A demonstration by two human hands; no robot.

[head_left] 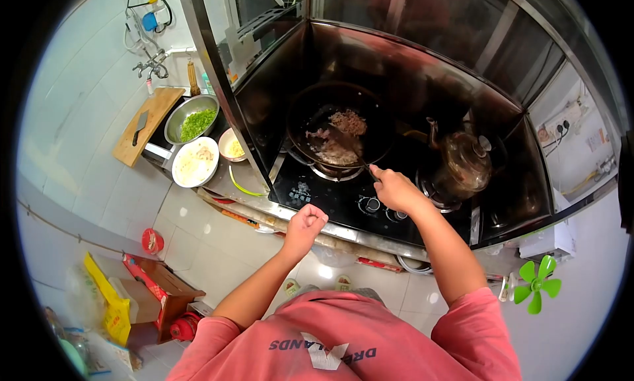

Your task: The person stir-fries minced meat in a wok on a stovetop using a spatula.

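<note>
My right hand [395,188] is wrapped round the handle of a dark spatula [346,140]. Its blade reaches down into a black wok [304,107] on the left burner, among minced meat [348,123] and cooking juices. Bent into a loose fist, my left hand [306,226] hovers in front of the stove's near edge, with nothing visible in it. Below the wok and my right hand lies the black glass stove top [317,199], with control knobs [368,205] on it.
A glass-like kettle [461,163] sits on the right burner. Left of the metal partition stand a steel bowl [173,122] of chopped greens, a white bowl [195,162], a small bowl [232,145], and a cutting board [157,110] with a knife [140,126]. A green fan [537,284] is at right.
</note>
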